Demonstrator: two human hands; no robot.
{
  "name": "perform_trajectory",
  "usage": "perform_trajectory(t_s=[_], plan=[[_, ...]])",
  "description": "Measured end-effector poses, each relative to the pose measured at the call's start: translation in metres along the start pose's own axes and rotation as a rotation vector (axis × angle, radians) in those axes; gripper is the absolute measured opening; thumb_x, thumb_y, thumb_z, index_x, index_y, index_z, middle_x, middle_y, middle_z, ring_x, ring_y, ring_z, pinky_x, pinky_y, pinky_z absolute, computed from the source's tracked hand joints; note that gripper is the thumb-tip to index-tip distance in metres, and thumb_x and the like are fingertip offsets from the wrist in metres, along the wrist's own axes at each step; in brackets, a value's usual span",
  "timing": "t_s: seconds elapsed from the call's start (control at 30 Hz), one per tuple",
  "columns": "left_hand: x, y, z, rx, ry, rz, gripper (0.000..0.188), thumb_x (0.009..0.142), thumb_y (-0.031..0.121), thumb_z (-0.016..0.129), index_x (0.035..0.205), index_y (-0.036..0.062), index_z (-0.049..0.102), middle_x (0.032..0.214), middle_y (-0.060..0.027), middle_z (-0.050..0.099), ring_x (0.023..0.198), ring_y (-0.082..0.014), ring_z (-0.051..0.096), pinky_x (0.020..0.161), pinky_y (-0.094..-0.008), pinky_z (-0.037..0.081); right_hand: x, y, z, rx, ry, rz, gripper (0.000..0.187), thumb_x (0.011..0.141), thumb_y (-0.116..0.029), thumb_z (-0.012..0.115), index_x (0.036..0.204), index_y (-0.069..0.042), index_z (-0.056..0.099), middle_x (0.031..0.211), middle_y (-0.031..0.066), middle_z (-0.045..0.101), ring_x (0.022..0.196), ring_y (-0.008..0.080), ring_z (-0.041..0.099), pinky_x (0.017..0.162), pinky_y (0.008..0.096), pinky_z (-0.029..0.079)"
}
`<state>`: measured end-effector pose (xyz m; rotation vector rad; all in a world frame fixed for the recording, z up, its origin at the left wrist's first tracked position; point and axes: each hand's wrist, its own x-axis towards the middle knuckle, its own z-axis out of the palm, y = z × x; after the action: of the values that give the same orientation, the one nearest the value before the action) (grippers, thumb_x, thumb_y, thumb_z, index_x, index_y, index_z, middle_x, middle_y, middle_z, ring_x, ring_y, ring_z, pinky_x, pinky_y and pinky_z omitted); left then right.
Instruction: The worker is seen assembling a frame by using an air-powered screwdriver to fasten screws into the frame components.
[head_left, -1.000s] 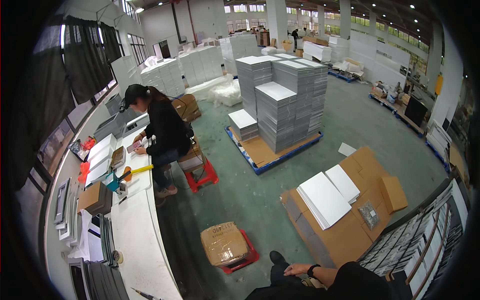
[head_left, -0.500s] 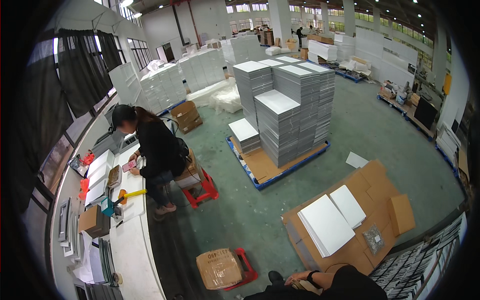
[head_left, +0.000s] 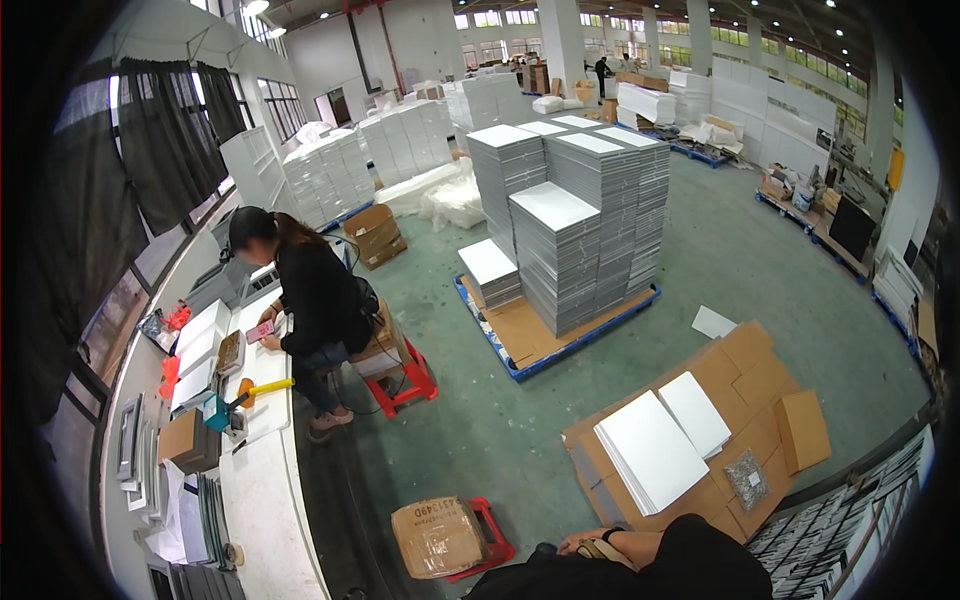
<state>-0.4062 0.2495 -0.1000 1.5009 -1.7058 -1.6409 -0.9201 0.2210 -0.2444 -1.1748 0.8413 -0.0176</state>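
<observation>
Only one of the wearer's own hands shows: a hand (head_left: 592, 545) at the bottom edge, with a dark band at the wrist and a black sleeve (head_left: 690, 560) running off to the lower right. It rests flat, palm down, on a dark surface that may be the wearer's lap or clothing; fingers point left, lying loosely together, closed on nothing. Which hand it is cannot be told for certain; by its place it looks like the right. The other hand is out of view.

Nearest thing: a taped box (head_left: 438, 537) sitting on a red stool (head_left: 492, 545), just to the left of the hand, not touching it. To the upper right of the hand, near but apart, a flat cardboard stack (head_left: 760, 385) lies on the green floor (head_left: 740, 250), carrying white sheets (head_left: 652, 452), a smaller brown carton (head_left: 803, 430) and a small clear bag (head_left: 747, 480). At the right bottom corner, racks of grey panels (head_left: 850, 520).

Further out, left: a long white bench (head_left: 262, 500) along the window wall. A co-worker (head_left: 315, 300) in black sits at it on a box-topped red stool (head_left: 405, 375), bent forward, both hands on a pink thing (head_left: 260, 331) on the bench. A yellow-handled tool (head_left: 262, 387) lies on the bench just near.

Centre: a blue pallet (head_left: 560, 345) with tall grey sheet stacks (head_left: 580, 230). More wrapped white stacks (head_left: 350, 170) behind.
</observation>
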Motion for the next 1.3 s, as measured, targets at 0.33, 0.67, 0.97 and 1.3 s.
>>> perform_trajectory(t_s=[0.33,0.67,0.97,1.3], plan=[[0.015,-0.001,-0.005,0.027,0.015,0.006,0.026,0.100,0.024,0.062,0.115,0.0056,0.071,0.104,-0.0122,0.073,0.095,-0.0262,0.068,0.083,-0.0384,0.055,-0.026,-0.031,-0.005,-0.060,0.028,0.045,0.051,0.100,-0.037,0.062,0.139,-0.004,0.062,0.134,0.0092,0.068,0.121,0.0245,0.062,0.104,0.0391,0.047],[0.016,-0.003,-0.002,0.055,0.037,0.013,0.026,0.099,0.024,0.062,0.116,0.0058,0.071,0.106,-0.0126,0.073,0.097,-0.0264,0.068,0.084,-0.0386,0.055,-0.043,-0.032,0.002,0.049,0.051,0.068,0.049,0.100,-0.036,0.060,0.138,-0.005,0.063,0.132,0.0096,0.068,0.123,0.0244,0.061,0.107,0.0379,0.045],[0.008,-0.013,0.002,0.059,0.073,0.015,0.027,0.099,0.024,0.062,0.117,0.0060,0.071,0.107,-0.0129,0.073,0.099,-0.0266,0.067,0.085,-0.0387,0.055,-0.040,-0.044,0.002,0.070,0.064,0.078,0.050,0.092,-0.037,0.070,0.127,-0.001,0.067,0.120,0.0065,0.072,0.113,0.0193,0.064,0.100,0.0339,0.047],[0.032,-0.010,-0.011,0.109,-0.013,0.050,0.027,0.099,0.024,0.062,0.118,0.0062,0.071,0.109,-0.0132,0.072,0.101,-0.0268,0.067,0.085,-0.0389,0.055,-0.016,-0.011,-0.002,0.196,0.037,-0.014,0.056,0.094,-0.040,0.067,0.137,-0.004,0.064,0.133,0.0116,0.068,0.125,0.0261,0.061,0.106,0.0383,0.045]])
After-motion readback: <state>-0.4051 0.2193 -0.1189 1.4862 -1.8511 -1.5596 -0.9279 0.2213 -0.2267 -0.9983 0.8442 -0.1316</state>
